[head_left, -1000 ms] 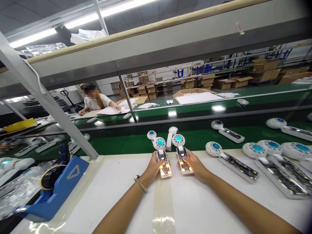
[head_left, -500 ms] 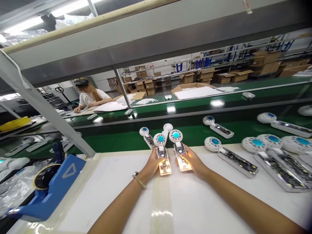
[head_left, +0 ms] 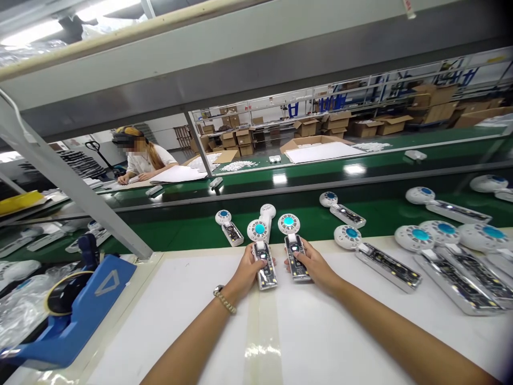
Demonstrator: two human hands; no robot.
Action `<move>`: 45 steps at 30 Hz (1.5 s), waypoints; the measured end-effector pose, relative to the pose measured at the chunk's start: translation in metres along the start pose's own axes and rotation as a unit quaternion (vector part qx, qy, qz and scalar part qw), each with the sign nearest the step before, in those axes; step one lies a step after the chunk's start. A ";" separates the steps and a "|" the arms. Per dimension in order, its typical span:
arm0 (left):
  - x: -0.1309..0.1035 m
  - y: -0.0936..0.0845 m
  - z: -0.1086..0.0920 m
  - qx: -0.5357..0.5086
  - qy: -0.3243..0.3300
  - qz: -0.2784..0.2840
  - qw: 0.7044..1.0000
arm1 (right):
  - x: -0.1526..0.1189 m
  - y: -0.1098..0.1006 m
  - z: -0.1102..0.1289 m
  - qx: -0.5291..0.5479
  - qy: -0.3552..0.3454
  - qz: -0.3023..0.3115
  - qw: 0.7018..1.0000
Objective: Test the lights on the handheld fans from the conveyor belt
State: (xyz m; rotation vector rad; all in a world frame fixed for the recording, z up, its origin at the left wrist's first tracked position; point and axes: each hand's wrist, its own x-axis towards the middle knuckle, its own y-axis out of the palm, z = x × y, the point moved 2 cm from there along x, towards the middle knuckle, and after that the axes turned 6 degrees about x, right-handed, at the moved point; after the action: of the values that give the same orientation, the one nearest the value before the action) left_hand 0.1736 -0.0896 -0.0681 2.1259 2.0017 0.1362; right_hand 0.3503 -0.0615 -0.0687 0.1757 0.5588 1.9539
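Note:
My left hand grips a round-headed handheld device, its thumb pressed on the front near a small white light. In my right hand is a second round-headed device, with the thumb likewise on its front. Both have white vented heads with bright teal centres and handles showing a dark circuit board under a clear front. They are held side by side, heads away from me, above the white work surface. Behind the left one, another white device is partly hidden.
Several similar devices lie on the right, some overlapping. More sit on the green conveyor belt ahead. A blue tape dispenser stands at left beside a slanted metal post. A co-worker sits across the line.
The orange-yellow glow in both held handles has gone out; their teal centres stay bright. Devices on the green belt have shifted left. My hands keep their grip.

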 end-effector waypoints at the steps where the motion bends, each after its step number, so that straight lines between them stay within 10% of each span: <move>1: 0.000 0.001 -0.001 -0.001 -0.004 -0.002 1.000 | 0.000 0.000 0.000 0.002 0.001 0.001 1.000; 45: -0.004 0.001 -0.006 -0.005 -0.019 0.032 0.999 | 0.000 -0.006 -0.003 0.027 -0.013 0.063 0.998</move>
State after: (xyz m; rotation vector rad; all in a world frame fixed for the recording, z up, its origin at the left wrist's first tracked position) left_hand 0.1733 -0.0927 -0.0619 2.1700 1.9082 0.1154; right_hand 0.3538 -0.0605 -0.0743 0.2763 0.5957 2.0561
